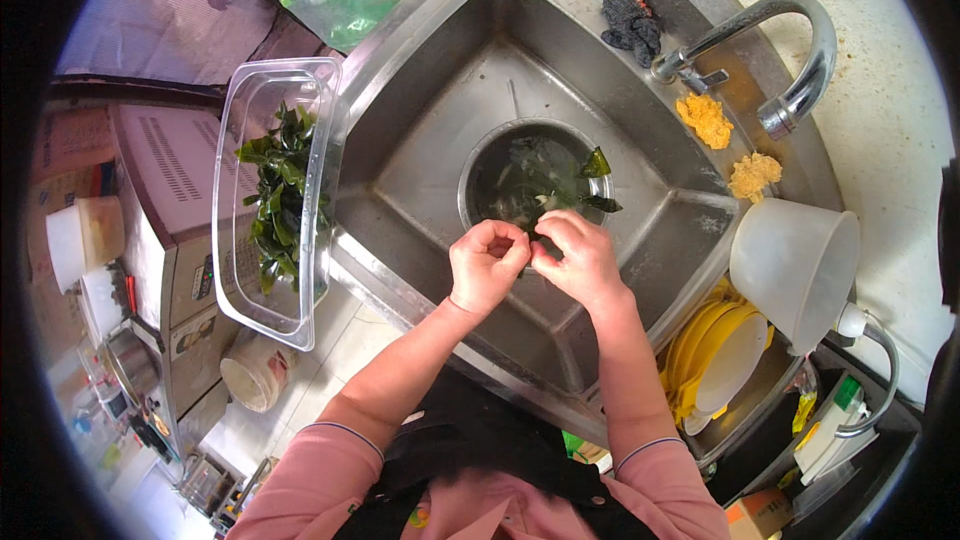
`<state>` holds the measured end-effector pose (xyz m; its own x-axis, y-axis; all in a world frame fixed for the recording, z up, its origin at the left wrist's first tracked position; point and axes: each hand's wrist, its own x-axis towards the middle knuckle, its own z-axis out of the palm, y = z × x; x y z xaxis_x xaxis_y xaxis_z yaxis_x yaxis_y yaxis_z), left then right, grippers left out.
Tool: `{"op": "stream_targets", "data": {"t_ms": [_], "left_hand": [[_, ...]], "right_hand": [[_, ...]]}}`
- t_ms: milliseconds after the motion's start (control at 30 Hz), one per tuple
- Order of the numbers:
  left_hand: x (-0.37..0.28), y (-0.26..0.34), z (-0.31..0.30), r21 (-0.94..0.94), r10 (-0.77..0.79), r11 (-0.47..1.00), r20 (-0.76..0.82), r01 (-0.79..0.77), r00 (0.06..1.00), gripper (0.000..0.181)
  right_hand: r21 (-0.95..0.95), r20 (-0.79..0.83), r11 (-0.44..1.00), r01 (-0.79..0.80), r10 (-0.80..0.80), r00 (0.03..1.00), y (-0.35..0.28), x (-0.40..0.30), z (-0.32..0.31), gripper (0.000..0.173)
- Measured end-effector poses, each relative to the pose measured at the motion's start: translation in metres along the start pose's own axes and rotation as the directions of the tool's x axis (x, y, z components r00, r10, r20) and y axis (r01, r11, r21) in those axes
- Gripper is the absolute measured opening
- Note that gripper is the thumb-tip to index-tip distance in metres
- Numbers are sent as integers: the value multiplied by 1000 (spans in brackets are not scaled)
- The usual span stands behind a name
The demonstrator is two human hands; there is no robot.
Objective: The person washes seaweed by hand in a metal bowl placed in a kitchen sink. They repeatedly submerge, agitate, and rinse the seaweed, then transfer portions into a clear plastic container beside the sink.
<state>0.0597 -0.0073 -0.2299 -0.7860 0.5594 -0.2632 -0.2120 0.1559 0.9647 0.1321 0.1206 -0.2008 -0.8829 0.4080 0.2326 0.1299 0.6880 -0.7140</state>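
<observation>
My left hand (487,266) and my right hand (581,259) meet at the near rim of a round metal bowl (463,199) inside the stainless steel sink (427,157). Their fingertips pinch a small piece of dark green seaweed (533,235), mostly hidden by the fingers. Water and more green leaves fill the bowl, and two pieces of seaweed (596,163) hang over its right rim. To the left, a clear plastic tub (225,262) holds a heap of glossy dark green seaweed pieces (281,195).
A curved chrome faucet (817,37) rises at the right rim, near a dark glove (631,22), an orange scrubber (705,121) and a paler one (754,175). A translucent white container (780,262) and yellow baskets (697,352) stand at right. A bucket (257,371) sits on the floor.
</observation>
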Motion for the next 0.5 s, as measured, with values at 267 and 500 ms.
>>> {"op": "stream_targets", "data": {"t_ms": [267,500], "left_hand": [[8,-10,-1,-418,-139,888,156,193,978,11],[15,4,-10,-619,-368,604,343,503,864,9]], "right_hand": [[242,-31,968,-58,67,997,5,0,21,17],[168,-79,986,22,-8,997,-6,-3,12,19]]}}
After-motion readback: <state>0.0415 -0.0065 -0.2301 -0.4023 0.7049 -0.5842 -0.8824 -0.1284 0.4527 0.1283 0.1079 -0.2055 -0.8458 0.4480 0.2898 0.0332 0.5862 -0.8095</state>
